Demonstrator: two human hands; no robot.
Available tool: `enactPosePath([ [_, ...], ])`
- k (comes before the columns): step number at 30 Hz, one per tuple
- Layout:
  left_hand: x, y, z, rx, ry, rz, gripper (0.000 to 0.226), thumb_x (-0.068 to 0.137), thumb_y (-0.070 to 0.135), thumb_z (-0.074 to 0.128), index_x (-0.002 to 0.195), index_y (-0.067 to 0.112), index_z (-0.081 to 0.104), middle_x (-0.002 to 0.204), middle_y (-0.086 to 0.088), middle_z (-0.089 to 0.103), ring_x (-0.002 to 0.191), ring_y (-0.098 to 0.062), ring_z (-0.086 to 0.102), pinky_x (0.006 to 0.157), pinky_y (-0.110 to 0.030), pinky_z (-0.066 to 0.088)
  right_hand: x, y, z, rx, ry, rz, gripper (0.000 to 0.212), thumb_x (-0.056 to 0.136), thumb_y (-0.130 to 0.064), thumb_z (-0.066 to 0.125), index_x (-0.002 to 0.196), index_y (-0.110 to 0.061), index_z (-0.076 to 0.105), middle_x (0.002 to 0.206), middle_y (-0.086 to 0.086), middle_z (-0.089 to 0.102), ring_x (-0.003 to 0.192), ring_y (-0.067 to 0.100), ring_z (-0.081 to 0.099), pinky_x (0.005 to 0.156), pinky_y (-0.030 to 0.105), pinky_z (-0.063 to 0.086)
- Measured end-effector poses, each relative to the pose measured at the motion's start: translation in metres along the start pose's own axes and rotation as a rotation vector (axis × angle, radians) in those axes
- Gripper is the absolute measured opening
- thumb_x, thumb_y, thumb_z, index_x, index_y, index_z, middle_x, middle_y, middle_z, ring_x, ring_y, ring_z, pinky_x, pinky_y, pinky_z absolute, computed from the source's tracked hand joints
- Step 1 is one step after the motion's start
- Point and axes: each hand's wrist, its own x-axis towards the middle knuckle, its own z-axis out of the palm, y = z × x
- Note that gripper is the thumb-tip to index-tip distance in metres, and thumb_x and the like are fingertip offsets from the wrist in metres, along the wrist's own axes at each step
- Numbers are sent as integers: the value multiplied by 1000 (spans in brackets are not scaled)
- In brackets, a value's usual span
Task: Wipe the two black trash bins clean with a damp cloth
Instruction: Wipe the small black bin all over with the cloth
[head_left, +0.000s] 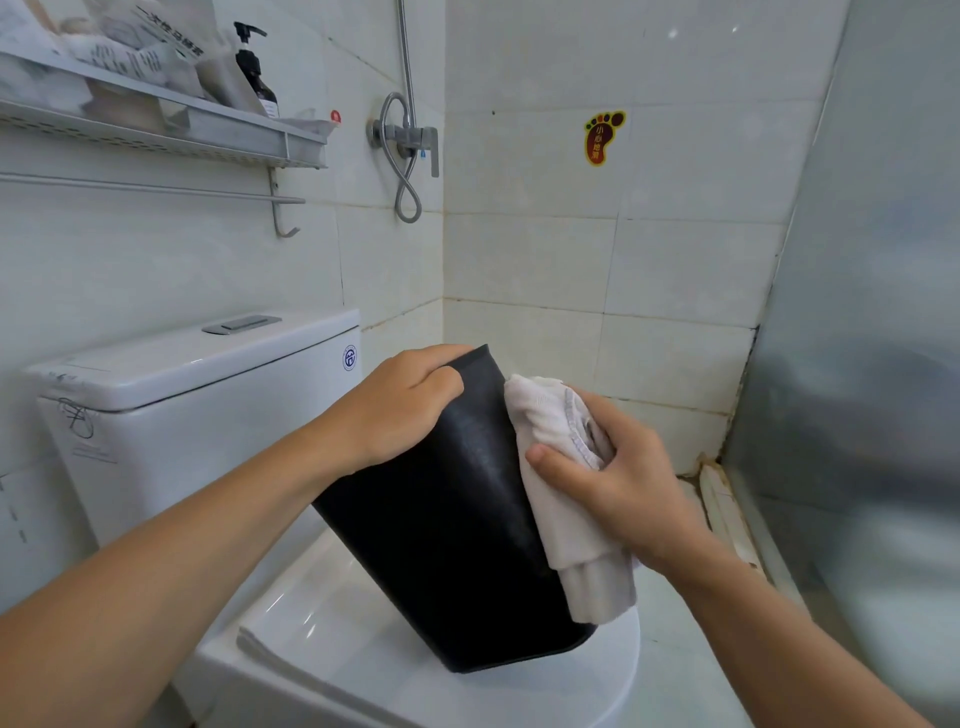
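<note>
One black trash bin (457, 540) is tilted above the closed toilet lid, with one end near the lid and the other end raised. My left hand (400, 410) grips its raised end, fingers curled over the edge. My right hand (613, 478) holds a bunched white cloth (566, 499) against the bin's right side; the cloth's loose end hangs down along the bin. A second bin is not in view.
The white toilet lid (332, 613) and the cistern (171, 395) are below and to the left. A wall shelf (156, 124) with a pump bottle (254, 67) is at upper left. A shower valve (410, 140) is on the tiled wall. A frosted glass panel (872, 364) stands on the right.
</note>
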Motion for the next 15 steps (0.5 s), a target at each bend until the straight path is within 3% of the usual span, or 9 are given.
enactPosePath([
  [2, 1, 3, 1, 5, -13, 17, 36, 99, 18, 37, 118, 11, 67, 113, -7, 71, 107, -24, 62, 102, -49, 47, -1, 2, 8, -20, 43, -9, 46, 87, -40, 78, 130, -45, 61, 116, -14, 71, 112, 4, 66, 93, 23, 52],
  [4, 0, 6, 2, 17, -17, 20, 42, 91, 25, 35, 116, 9, 66, 114, -11, 69, 107, -28, 60, 100, -52, 47, -3, 2, 15, -103, 28, -27, 54, 88, -59, 63, 139, -52, 47, 119, -5, 66, 113, 8, 62, 92, 30, 52],
  [7, 2, 6, 3, 23, -14, 8, 47, 89, 29, 35, 119, 6, 64, 123, -16, 66, 113, -30, 60, 104, -54, 45, -9, 0, 25, -244, 25, -52, 41, 101, -56, 44, 141, -55, 34, 110, -8, 58, 105, 6, 54, 79, 22, 45],
  [9, 3, 4, 4, 15, -10, -13, 42, 96, 25, 37, 123, 14, 67, 128, -10, 67, 118, -25, 59, 109, -46, 45, -13, -5, 31, -361, 71, -72, 41, 102, -53, 39, 142, -49, 31, 103, -5, 55, 93, 10, 55, 71, 23, 45],
  [11, 3, 4, 4, 18, -3, -23, 41, 100, 20, 39, 129, 20, 68, 132, -5, 68, 117, -18, 60, 108, -37, 44, -13, -6, 33, -434, 121, -129, 47, 99, -53, 44, 143, -42, 32, 103, -6, 58, 86, 15, 58, 67, 32, 50],
  [15, 2, 5, 3, 23, 2, -19, 47, 89, 29, 35, 121, 18, 67, 123, -8, 70, 116, -27, 61, 107, -52, 47, -11, -9, 31, -433, 157, -143, 59, 94, -50, 58, 146, -33, 35, 108, -23, 58, 87, 11, 62, 69, 36, 52],
])
